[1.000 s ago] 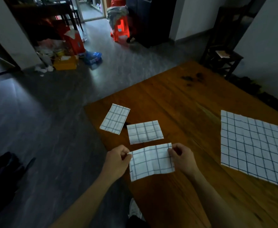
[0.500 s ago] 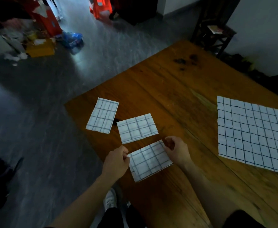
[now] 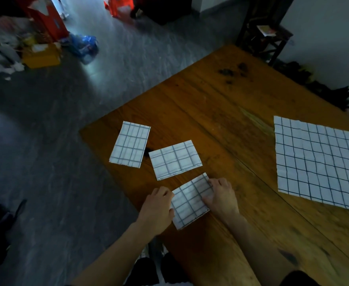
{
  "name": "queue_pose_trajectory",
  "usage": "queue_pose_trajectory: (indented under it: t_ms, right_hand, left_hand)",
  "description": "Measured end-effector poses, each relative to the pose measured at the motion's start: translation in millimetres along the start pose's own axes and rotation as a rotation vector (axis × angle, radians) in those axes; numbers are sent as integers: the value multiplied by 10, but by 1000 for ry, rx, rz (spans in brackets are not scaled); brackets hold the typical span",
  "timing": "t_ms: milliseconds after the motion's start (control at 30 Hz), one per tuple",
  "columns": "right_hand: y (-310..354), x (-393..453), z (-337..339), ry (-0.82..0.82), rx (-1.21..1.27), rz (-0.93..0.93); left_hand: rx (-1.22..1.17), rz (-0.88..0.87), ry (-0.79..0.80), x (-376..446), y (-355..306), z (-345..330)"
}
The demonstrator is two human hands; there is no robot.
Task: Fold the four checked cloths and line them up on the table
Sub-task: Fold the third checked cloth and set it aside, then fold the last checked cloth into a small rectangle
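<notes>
- Presently, both hands grip the nearest folded cloth (image 3: 190, 201) at lower centre of the frame: left hand (image 3: 159, 209) on its left edge, right hand (image 3: 221, 198) on its right edge.
- Two folded cloths (image 3: 130, 144) (image 3: 174, 159) lie above it on the table (image 3: 221, 120).
- One unfolded cloth (image 3: 322, 162) lies flat at right, well apart.

Dim room; grey floor (image 3: 55, 120); wooden table (image 3: 210, 112); white wall (image 3: 324, 27)

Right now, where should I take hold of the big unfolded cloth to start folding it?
Pinch the unfolded cloth at its two left corners, reaching in from the left; it lies flat and spread on the table, and that edge is fully in view.
</notes>
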State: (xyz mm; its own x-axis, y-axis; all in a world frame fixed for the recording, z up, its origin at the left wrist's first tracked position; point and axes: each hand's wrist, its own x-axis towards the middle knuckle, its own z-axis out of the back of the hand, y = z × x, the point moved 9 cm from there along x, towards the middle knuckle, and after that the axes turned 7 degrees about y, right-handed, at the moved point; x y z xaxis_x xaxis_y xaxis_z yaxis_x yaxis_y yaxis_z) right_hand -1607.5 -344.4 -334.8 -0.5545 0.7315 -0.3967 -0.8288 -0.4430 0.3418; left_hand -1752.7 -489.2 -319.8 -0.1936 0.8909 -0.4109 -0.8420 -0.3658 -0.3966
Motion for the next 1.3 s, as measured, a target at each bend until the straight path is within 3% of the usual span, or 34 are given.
queue_pose_trajectory:
  t_ms: [200,500,800,1067,1300]
  right_hand:
    - [69,100,64,-47,-12,52]
    - [17,-57,9,16,15,9]
    - [184,-363,584,-140,59,-91]
    - [449,-1046,987,-291,100,-216]
    - [388,-2034,1231,-452,90,-373]
  left_hand:
    - [119,-29,45,-61,-48,-54]
    - [83,-80,66,-32,-52,85]
    - [-14,-171,-23,4,-95,699]
    - [3,-371,-87,-28,-273,1223]
    - [-57,-645,-97,-214,-1127,1260]
